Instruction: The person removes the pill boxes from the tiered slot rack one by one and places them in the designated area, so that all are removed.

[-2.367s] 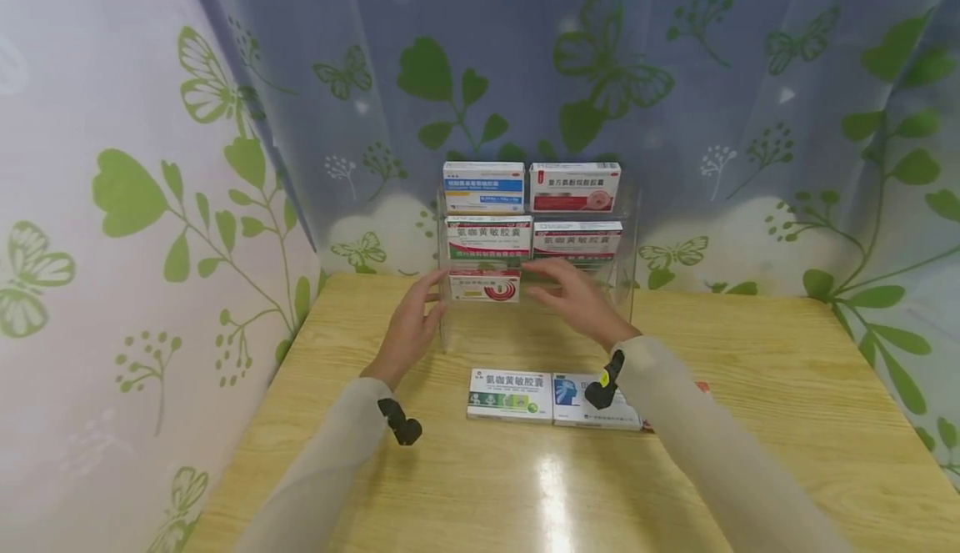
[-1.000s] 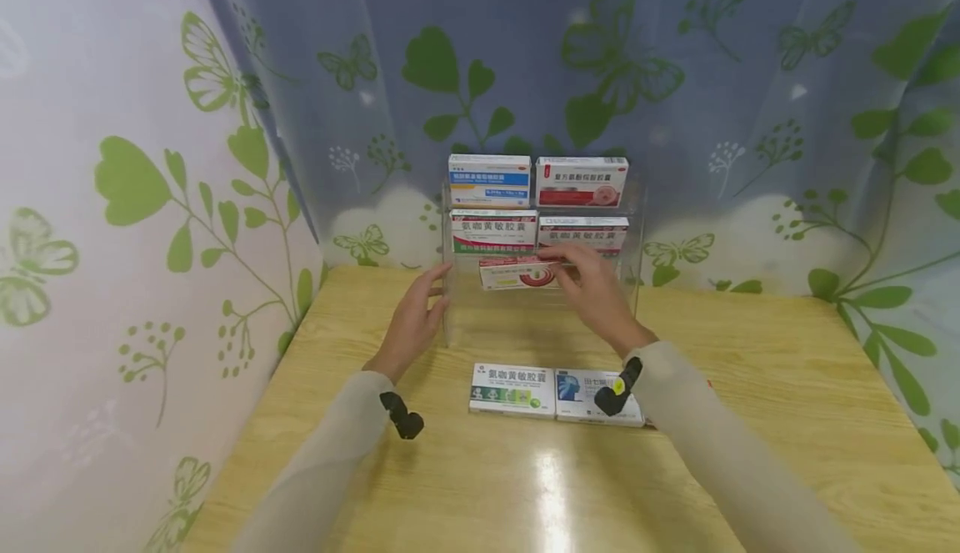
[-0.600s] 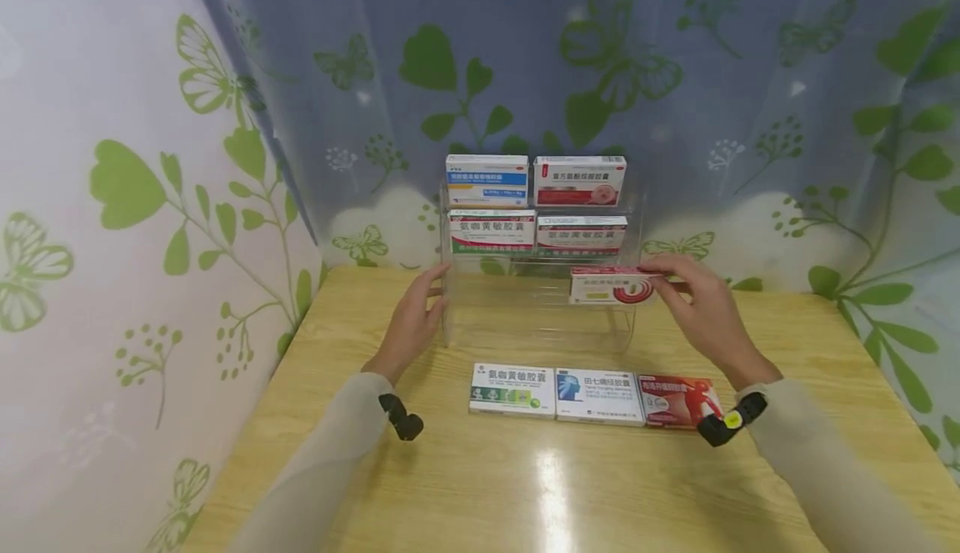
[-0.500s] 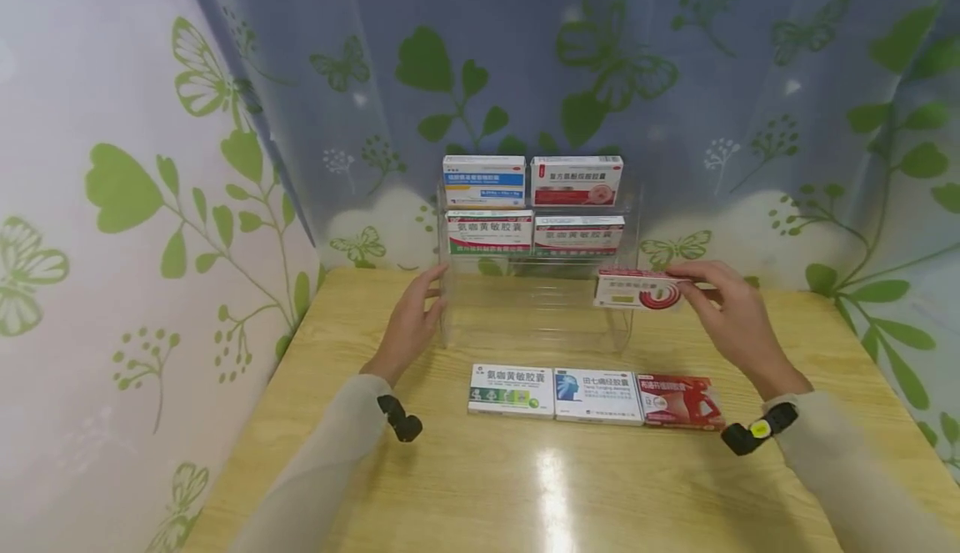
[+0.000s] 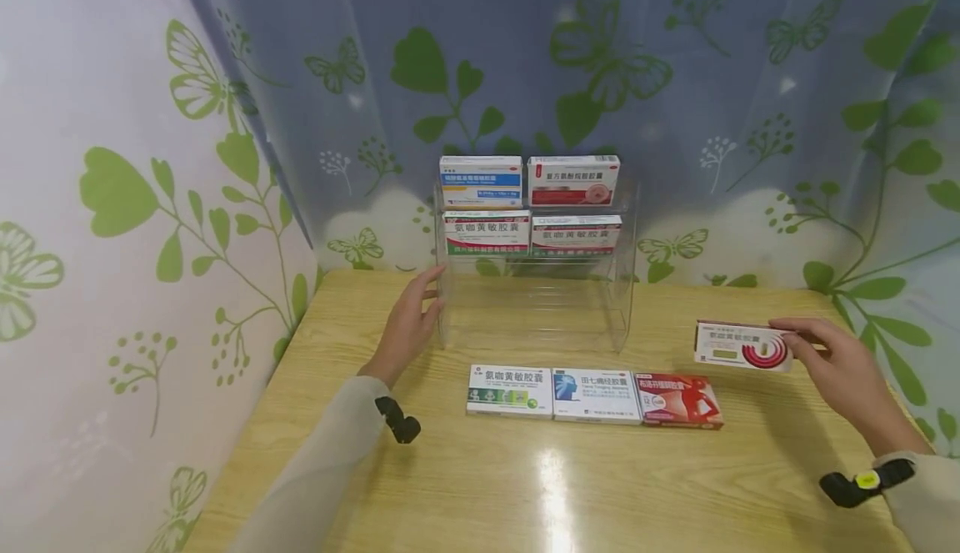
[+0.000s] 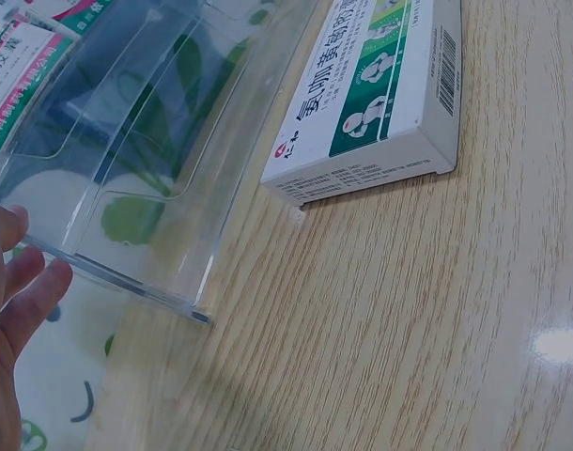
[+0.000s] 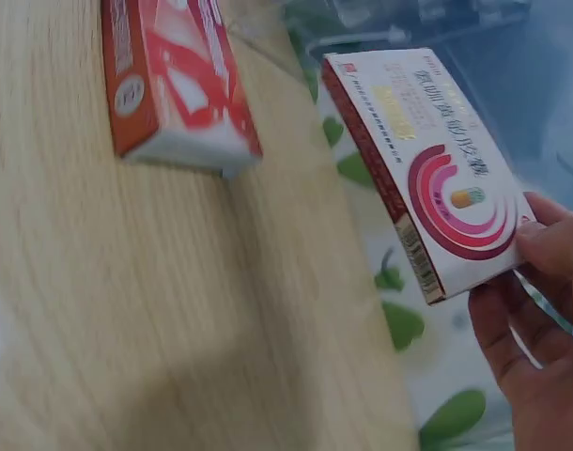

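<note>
My right hand pinches a white medicine box with a red arc design by its right end, above the table at the right. In the right wrist view the thumb lies on the front of the medicine box and the fingers are behind it. My left hand touches the left side of a clear acrylic display rack with its fingertips, the fingers fairly straight. In the left wrist view those fingertips are right at the edge of the rack. The rack's lowest tier holds no box.
Two medicine boxes stand on the rack's top tier, among them a blue-and-white box; two more fill the middle tier. On the table before the rack lie a green-and-white box, a blue-and-white box and a red box in a row.
My right hand has taken the red-arc medicine box out of the rack's lowest tier and carried it right and toward me. My left hand has stayed at the rack's left side.
</note>
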The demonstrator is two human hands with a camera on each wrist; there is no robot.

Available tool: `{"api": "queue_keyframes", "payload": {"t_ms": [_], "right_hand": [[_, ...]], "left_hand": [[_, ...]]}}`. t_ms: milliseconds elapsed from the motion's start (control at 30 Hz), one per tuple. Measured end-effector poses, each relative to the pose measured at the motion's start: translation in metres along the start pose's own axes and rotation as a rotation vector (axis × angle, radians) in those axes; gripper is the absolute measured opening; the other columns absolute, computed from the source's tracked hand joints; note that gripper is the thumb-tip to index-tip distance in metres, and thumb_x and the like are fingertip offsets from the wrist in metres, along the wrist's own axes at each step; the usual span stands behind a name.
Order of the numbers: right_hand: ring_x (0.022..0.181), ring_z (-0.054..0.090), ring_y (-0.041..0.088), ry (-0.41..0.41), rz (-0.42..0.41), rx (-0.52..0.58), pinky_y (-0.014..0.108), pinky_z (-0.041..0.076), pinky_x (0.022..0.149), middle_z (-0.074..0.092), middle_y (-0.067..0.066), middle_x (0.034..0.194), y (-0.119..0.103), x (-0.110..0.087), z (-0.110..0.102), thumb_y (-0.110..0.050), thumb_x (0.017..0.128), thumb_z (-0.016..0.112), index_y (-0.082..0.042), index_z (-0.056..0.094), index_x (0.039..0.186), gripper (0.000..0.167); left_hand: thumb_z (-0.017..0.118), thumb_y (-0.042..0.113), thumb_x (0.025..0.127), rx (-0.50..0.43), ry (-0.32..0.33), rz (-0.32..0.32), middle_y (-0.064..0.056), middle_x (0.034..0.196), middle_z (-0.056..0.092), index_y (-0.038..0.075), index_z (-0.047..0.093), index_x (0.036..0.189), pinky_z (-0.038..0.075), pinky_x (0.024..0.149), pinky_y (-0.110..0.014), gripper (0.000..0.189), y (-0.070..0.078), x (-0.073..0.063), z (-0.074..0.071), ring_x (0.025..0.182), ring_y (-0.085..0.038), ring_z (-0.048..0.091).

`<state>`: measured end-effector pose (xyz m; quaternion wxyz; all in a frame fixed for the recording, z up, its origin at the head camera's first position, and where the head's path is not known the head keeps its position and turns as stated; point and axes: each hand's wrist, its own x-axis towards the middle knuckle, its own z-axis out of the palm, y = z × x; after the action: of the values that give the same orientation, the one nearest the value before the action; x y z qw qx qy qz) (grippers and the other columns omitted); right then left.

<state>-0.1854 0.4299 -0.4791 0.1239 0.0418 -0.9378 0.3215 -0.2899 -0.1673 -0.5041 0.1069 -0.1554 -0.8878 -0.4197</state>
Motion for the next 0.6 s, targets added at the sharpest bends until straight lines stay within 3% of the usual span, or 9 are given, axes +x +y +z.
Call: {"api": "queue_keyframes", "payload": {"t_ms": [100, 200, 267, 400, 500, 600], "right_hand": [[0.098, 0.046, -0.021, -0.06, 0.053, -0.032, 0.02, 0.052, 0.065, 0.065, 0.014, 0.134, 0.018, -0.007, -0.004, -0.025, 0.118, 0.05, 0.001, 0.065, 0.145, 0.04], [0.096, 0.046, -0.022, -0.112, 0.086, -0.042, 0.022, 0.054, 0.065, 0.06, 0.036, 0.14, 0.035, -0.012, -0.006, -0.022, 0.119, 0.047, 0.006, 0.063, 0.144, 0.041], [0.094, 0.047, -0.023, -0.145, 0.098, -0.036, 0.021, 0.056, 0.066, 0.06, 0.039, 0.14, 0.046, -0.016, -0.007, -0.02, 0.119, 0.047, 0.008, 0.063, 0.143, 0.04], [0.094, 0.046, -0.029, -0.242, 0.143, 0.015, 0.014, 0.057, 0.069, 0.074, 0.011, 0.127, 0.063, -0.021, -0.007, -0.019, 0.119, 0.047, 0.012, 0.061, 0.143, 0.042], [0.096, 0.047, -0.028, -0.317, 0.179, 0.031, 0.013, 0.057, 0.072, 0.074, 0.004, 0.127, 0.071, -0.024, -0.005, -0.021, 0.119, 0.045, 0.013, 0.06, 0.144, 0.044], [0.095, 0.048, -0.027, -0.335, 0.183, 0.021, 0.014, 0.058, 0.072, 0.073, 0.025, 0.13, 0.073, -0.025, 0.001, -0.019, 0.119, 0.047, 0.014, 0.061, 0.142, 0.043]], "left_hand": [[0.06, 0.005, 0.112, 0.0, 0.001, -0.001, -0.015, 0.168, 0.046, 0.019, 0.04, 0.168, 0.063, 0.107, -0.054, 0.061, 0.0, 0.0, 0.0, 0.137, -0.039, 0.065], [0.06, 0.005, 0.112, -0.001, 0.002, 0.003, -0.015, 0.168, 0.046, 0.019, 0.04, 0.168, 0.063, 0.107, -0.055, 0.061, -0.001, -0.001, 0.0, 0.136, -0.04, 0.065], [0.06, 0.005, 0.112, -0.002, 0.002, 0.006, -0.015, 0.168, 0.046, 0.019, 0.04, 0.168, 0.063, 0.106, -0.055, 0.061, -0.001, -0.001, -0.001, 0.136, -0.04, 0.065], [0.06, 0.005, 0.111, -0.003, 0.001, 0.007, -0.015, 0.168, 0.046, 0.019, 0.04, 0.167, 0.064, 0.106, -0.054, 0.061, -0.001, -0.002, -0.001, 0.136, -0.04, 0.065], [0.06, 0.005, 0.111, -0.003, 0.002, 0.005, -0.015, 0.168, 0.046, 0.019, 0.041, 0.167, 0.064, 0.106, -0.053, 0.061, 0.0, -0.001, 0.0, 0.136, -0.039, 0.065], [0.06, 0.004, 0.111, -0.006, 0.003, 0.008, -0.015, 0.168, 0.046, 0.018, 0.041, 0.167, 0.064, 0.106, -0.054, 0.061, 0.0, -0.001, 0.0, 0.136, -0.039, 0.065]]}}
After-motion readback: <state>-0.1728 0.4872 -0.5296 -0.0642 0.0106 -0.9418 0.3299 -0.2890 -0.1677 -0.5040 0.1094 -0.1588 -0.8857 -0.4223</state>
